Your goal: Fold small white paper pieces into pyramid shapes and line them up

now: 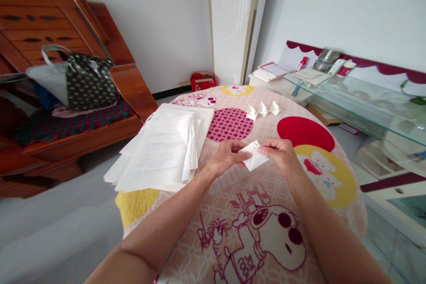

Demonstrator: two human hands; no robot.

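Over the middle of a round table with a patterned pink cloth, both my hands pinch a small folded piece of white paper. My left hand grips its left edge with closed fingers. Its right edge is held by my right hand, fingers curled. Three finished folded paper pieces stand in a row farther back on the cloth. A thick, fanned stack of white sheets lies on the table to the left of my left hand.
A wooden bench with a patterned bag stands at the left. A white floor-standing air conditioner is at the back. A glass shelf with books and containers runs along the right. A red bag sits on the floor.
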